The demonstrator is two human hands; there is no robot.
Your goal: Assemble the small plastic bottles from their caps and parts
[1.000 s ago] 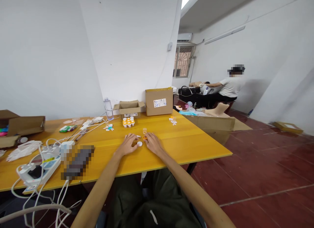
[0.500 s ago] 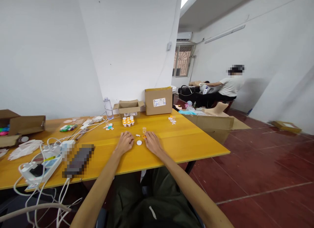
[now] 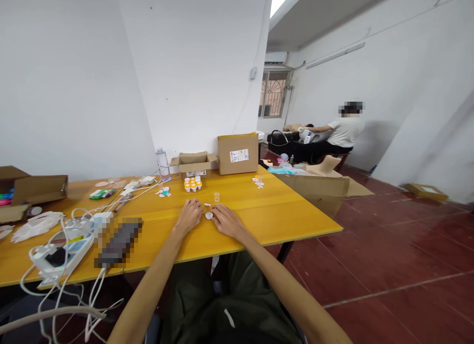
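My left hand rests palm down on the yellow wooden table, its fingers loosely curved and apart, with nothing seen in them. My right hand reaches in from the other side. Its thumb and fingers close on the right edge of a small white round disc, partly covering it. Just beyond the disc lies a tiny white plastic piece. A small clear cup stands a little farther back. Beyond my left hand is a cluster of small white jars with orange tops. The space under my right palm is hidden.
An open carton and a closed cardboard box stand by the wall, near a clear bottle. Small white parts lie at right. A power strip with cables occupies the left. Another person sits far right.
My right hand has shifted left onto the white disc. The orange ring seen at its fingertips is out of sight now. My left hand has barely moved.
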